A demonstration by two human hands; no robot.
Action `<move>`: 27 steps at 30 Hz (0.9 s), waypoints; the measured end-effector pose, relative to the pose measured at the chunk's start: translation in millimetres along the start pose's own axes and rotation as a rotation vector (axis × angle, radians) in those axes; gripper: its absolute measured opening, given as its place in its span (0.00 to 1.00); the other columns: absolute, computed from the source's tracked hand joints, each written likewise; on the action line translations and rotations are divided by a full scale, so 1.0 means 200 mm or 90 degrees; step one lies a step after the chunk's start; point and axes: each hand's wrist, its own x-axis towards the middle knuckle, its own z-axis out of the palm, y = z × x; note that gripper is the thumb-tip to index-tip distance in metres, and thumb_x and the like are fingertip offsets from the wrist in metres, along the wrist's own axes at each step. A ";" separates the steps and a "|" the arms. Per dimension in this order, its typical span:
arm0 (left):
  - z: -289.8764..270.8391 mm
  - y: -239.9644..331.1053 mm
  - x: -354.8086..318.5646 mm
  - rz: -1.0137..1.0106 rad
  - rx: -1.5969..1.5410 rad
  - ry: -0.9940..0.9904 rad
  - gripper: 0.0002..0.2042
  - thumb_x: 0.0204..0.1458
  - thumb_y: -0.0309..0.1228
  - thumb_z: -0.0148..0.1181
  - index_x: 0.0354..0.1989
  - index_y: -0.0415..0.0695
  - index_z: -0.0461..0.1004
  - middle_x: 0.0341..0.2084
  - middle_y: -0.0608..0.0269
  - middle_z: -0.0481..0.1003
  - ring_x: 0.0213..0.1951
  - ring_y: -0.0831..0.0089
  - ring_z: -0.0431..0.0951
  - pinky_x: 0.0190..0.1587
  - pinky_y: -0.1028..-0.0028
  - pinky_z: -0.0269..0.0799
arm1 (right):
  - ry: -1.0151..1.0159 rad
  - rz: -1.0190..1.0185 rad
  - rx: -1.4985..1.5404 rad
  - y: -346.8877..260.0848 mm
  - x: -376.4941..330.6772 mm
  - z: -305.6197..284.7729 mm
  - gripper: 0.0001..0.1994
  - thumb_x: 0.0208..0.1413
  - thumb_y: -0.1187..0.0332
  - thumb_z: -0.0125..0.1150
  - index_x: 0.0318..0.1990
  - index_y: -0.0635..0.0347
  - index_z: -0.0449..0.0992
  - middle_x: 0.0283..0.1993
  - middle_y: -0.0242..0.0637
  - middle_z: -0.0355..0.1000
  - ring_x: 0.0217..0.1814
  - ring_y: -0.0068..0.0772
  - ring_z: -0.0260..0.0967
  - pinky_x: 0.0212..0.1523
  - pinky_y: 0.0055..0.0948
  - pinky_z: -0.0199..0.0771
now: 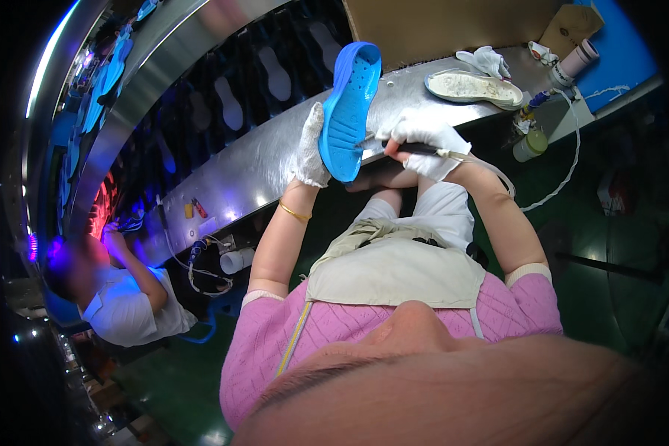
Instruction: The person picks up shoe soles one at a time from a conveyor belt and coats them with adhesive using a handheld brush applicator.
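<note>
A bright blue shoe sole stands tilted over the metal bench edge, its hollow inner side with grooves and small holes showing. My left hand, in a white knit glove, grips it along its left side; most of those fingers are hidden behind it. In my right hand, gloved in white with some fingertips bare, is a dark-handled glue brush. A pale hose runs from its rear end past my right wrist. The brush tip is at the right edge of the sole, near its lower end; whether it touches is unclear.
A white-rimmed sole, a crumpled white cloth and a pink cylinder lie along the bench. Several pale soles sit on the dark conveyor behind. At left, a co-worker in a white shirt works under coloured light.
</note>
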 end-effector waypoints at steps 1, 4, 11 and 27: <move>0.00 -0.01 -0.01 0.002 -0.002 -0.008 0.33 0.61 0.57 0.42 0.63 0.40 0.61 0.54 0.50 0.72 0.51 0.58 0.76 0.53 0.60 0.75 | 0.066 -0.014 0.017 -0.01 0.01 0.01 0.11 0.41 0.84 0.64 0.33 0.60 0.76 0.39 0.40 0.73 0.41 0.37 0.72 0.45 0.30 0.72; 0.00 -0.04 -0.02 0.011 -0.008 -0.002 0.33 0.60 0.57 0.43 0.62 0.40 0.62 0.52 0.51 0.72 0.50 0.60 0.76 0.56 0.60 0.72 | 0.266 -0.002 0.045 -0.01 0.06 0.10 0.07 0.44 0.82 0.64 0.31 0.61 0.76 0.37 0.40 0.73 0.39 0.36 0.73 0.42 0.30 0.73; -0.01 -0.02 -0.07 0.053 0.022 -0.040 0.39 0.56 0.62 0.44 0.64 0.38 0.58 0.54 0.45 0.70 0.52 0.53 0.75 0.55 0.59 0.72 | 0.111 0.156 0.286 -0.02 -0.02 0.08 0.06 0.49 0.80 0.61 0.34 0.61 0.77 0.36 0.37 0.76 0.39 0.28 0.74 0.45 0.28 0.73; 0.08 0.08 -0.11 0.096 0.011 -0.028 0.39 0.58 0.62 0.40 0.66 0.38 0.57 0.56 0.47 0.69 0.53 0.52 0.74 0.57 0.55 0.70 | 0.078 -0.182 -0.123 -0.15 0.22 -0.13 0.13 0.39 0.82 0.62 0.35 0.56 0.76 0.41 0.38 0.73 0.42 0.42 0.72 0.43 0.33 0.73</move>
